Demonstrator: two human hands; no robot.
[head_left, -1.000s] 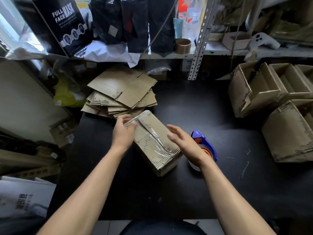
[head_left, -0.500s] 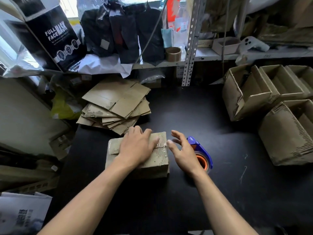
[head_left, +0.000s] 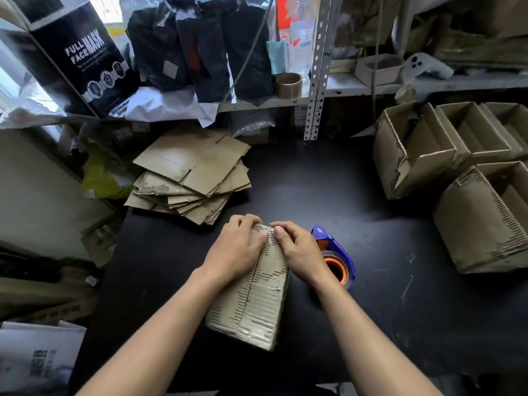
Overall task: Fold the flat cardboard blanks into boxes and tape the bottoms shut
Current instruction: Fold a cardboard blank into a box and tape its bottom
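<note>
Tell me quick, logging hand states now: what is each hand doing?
Left hand: fingers curled over the far end of the box, gripping it.
Right hand: fingers curled on the same end, thumb pressing the tape down.

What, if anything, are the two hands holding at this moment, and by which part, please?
Both hold the cardboard box at its far end: the left hand curls over the far left corner, the right hand over the far right, thumbs pressing the clear tape there.

Two hands (head_left: 233,250) (head_left: 300,252) are on one box (head_left: 254,304). One tape dispenser (head_left: 334,252), one stack of flat blanks (head_left: 191,175), four finished boxes (head_left: 411,155) (head_left: 471,135) (head_left: 511,118) (head_left: 485,221) are on one table (head_left: 328,195).
</note>
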